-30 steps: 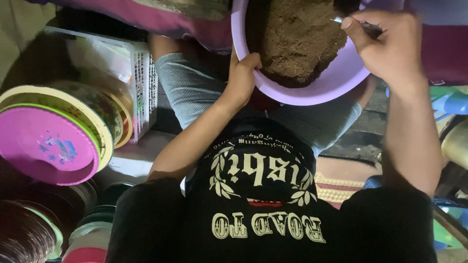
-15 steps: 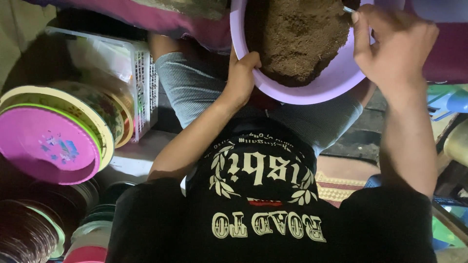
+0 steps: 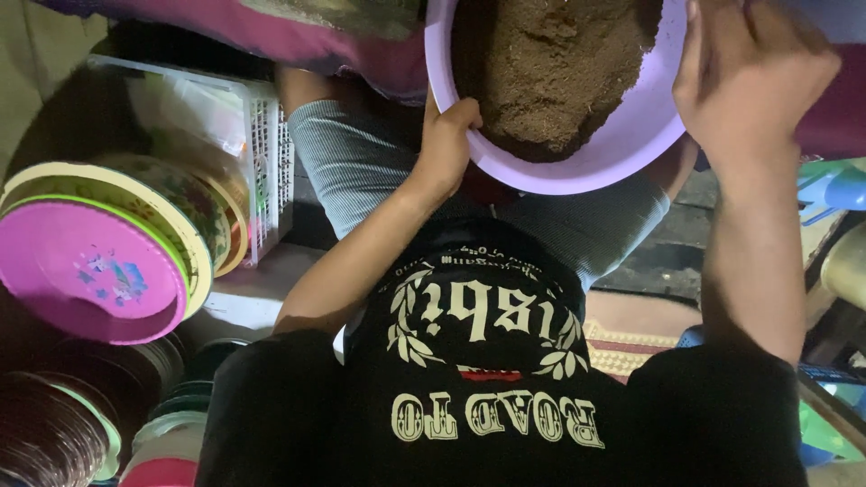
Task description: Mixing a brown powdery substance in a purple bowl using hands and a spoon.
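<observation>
Round lilac plastic basin [image 3: 622, 153] sits at the top of the view, resting over the seated person's lap, above knees in grey ribbed fabric [image 3: 361, 162]. Inside it: a heap of brown, crumbly, soil-like material [image 3: 550, 72], piled toward the middle and far side; the near inner wall is bare.

Left hand [image 3: 446, 149] grips the basin's near-left rim. Thumb hooks over the lip into the basin, touching the edge of the brown heap; the other fingers go under the rim and are hidden, so it reads as a pinch on the wall of the basin.

Right hand [image 3: 749, 77] is at the basin's right rim, back of the hand toward the camera, fingers curled downward and close together. Whether they clasp the rim or something small, cannot tell; fingertips are out of sight.

Both forearms run down toward a black printed T-shirt [image 3: 487, 379] that fills the lower middle of the view.

Outward, to the left: a white slotted plastic crate [image 3: 262, 171] lying beside the knee. Further left, a stack of round patterned plastic plates standing on edge, the front one magenta [image 3: 86, 271] with a cream-and-green rim behind it. More stacked round dishes below it, dim. Pink-purple cloth [image 3: 271, 32] across the top left, behind the basin. Woven patterned mat [image 3: 622, 347] on the floor at right.
</observation>
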